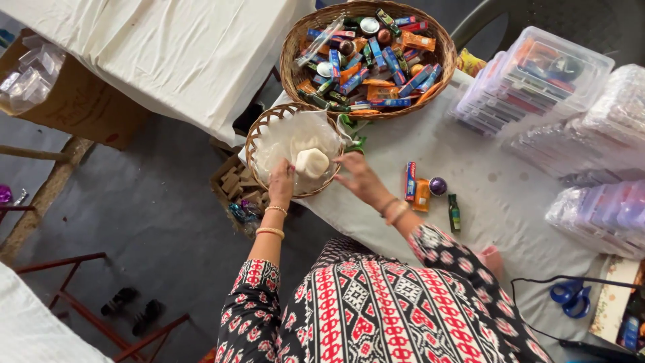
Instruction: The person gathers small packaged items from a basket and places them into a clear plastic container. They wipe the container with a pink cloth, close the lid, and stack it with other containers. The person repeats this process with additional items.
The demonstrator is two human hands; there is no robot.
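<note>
Small basket (259, 131) is woven cane, rough and matt, lined with thin crinkly clear plastic (295, 134). The big basket (295, 47) at 12 o'clock is the same weave, full of glossy packets. Tablecloth (497, 195) is matt white cloth, and the boxes (531, 81) at 2 o'clock are shiny clear plastic.

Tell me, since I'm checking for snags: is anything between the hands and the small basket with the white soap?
Nothing visible. The left hand is already on the small basket rim, close to the white soap. The right hand is at its other side, with no object between.
</note>
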